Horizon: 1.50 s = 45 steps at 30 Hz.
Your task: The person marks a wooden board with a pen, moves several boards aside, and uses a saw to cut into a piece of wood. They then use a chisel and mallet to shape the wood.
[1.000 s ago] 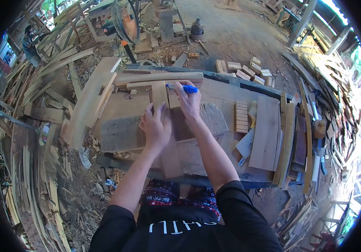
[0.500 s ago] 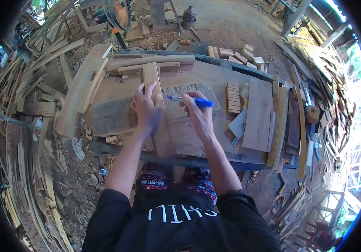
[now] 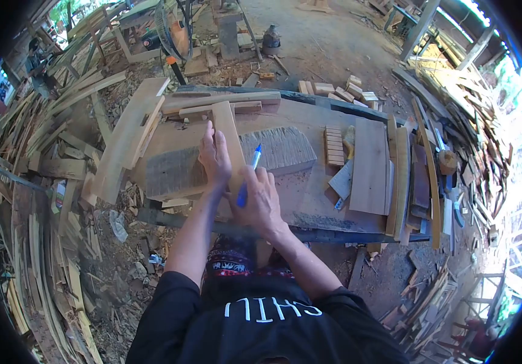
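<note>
A long narrow wooden board [image 3: 225, 121] lies lengthwise in front of me, across a dark, weathered wood block [image 3: 285, 148]. Against the board's left side rests my left hand [image 3: 214, 156], its fingers stretched out and pointing away from me. My right hand [image 3: 259, 199] is closed around a blue and white pen [image 3: 255, 159] and sits at the board's right edge, near its close end. The pen's blue tip points up and away. The near part of the board is hidden behind my hands.
Wood strips [image 3: 218, 108] lie across the table's far left. On the right are a slatted wood piece [image 3: 334, 145], a wide plank [image 3: 368, 167] and several long strips. Small blocks [image 3: 346, 92] are piled beyond the far edge. A fan [image 3: 176, 30] stands at the back; a person [image 3: 37, 68] is far left.
My right hand has moved left and nearer me with the pen, now turned tip-away. My left hand has turned from lying over the board to resting along its left side.
</note>
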Each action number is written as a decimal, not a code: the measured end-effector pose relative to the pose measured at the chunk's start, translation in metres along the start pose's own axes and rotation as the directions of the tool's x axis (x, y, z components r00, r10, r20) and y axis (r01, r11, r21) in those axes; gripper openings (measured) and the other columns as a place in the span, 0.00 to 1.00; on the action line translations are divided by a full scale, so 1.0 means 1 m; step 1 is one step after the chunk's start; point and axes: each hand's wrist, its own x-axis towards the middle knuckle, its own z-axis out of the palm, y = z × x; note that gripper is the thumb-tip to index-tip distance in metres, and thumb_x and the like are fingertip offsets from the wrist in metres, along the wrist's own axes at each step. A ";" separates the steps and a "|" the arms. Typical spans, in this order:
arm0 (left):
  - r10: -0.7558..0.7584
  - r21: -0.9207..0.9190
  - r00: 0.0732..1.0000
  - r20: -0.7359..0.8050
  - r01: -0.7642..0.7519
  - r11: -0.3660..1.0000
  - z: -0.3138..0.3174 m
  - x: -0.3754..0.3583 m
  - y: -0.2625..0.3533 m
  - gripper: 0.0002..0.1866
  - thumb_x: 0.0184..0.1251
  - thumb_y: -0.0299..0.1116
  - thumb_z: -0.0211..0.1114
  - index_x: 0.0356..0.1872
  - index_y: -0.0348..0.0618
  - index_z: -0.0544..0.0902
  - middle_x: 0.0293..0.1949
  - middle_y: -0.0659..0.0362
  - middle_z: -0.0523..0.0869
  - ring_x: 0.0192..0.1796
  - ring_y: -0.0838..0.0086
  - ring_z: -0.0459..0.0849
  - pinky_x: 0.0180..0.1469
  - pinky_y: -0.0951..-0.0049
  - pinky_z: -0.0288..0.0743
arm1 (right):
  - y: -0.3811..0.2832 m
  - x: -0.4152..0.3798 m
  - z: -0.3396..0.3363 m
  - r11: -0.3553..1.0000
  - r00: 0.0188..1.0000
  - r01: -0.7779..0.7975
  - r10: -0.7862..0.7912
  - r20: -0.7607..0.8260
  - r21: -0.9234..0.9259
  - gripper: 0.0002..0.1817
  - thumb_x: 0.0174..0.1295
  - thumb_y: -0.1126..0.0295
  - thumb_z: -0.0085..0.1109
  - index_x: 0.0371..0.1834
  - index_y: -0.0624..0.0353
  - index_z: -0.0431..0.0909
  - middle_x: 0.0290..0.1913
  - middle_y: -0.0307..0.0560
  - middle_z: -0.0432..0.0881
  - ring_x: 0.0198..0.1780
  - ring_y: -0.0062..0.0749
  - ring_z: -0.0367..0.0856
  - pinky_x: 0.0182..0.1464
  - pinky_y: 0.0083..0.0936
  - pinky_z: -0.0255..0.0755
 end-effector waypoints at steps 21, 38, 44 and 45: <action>0.019 -0.241 0.985 -0.171 -0.061 0.969 -0.002 -0.001 -0.008 0.29 0.77 0.47 0.52 0.69 0.37 0.66 0.54 0.46 0.75 0.57 0.61 0.74 0.62 0.61 0.66 | 0.125 -0.059 -0.083 0.903 0.860 -0.317 0.144 -0.490 -0.291 0.19 0.50 0.66 0.69 0.43 0.57 0.74 0.38 0.53 0.76 0.44 0.51 0.73 0.48 0.43 0.67; -0.446 -0.539 0.837 0.316 0.545 0.642 -0.048 -0.134 0.032 0.22 0.70 0.32 0.65 0.60 0.38 0.68 0.53 0.57 0.77 0.55 0.77 0.76 0.58 0.74 0.70 | 0.107 -0.085 -0.081 0.907 0.876 -0.281 0.107 -0.471 -0.315 0.17 0.59 0.70 0.66 0.50 0.53 0.75 0.43 0.48 0.79 0.47 0.46 0.76 0.50 0.41 0.66; -0.405 -0.650 0.832 0.379 0.551 0.523 -0.044 -0.136 0.018 0.17 0.68 0.29 0.63 0.55 0.35 0.75 0.45 0.56 0.82 0.48 0.75 0.79 0.54 0.74 0.71 | 0.087 -0.094 -0.073 0.978 0.893 -0.153 0.074 -0.444 -0.144 0.12 0.62 0.73 0.66 0.46 0.59 0.76 0.36 0.47 0.81 0.38 0.32 0.81 0.45 0.30 0.75; -0.410 -0.648 0.830 0.379 0.554 0.522 -0.046 -0.139 0.018 0.17 0.68 0.29 0.63 0.55 0.35 0.75 0.45 0.56 0.82 0.48 0.75 0.79 0.54 0.74 0.71 | 0.082 -0.096 -0.073 0.984 0.905 -0.129 0.068 -0.420 -0.119 0.11 0.62 0.74 0.65 0.46 0.59 0.76 0.37 0.46 0.81 0.38 0.30 0.80 0.45 0.28 0.75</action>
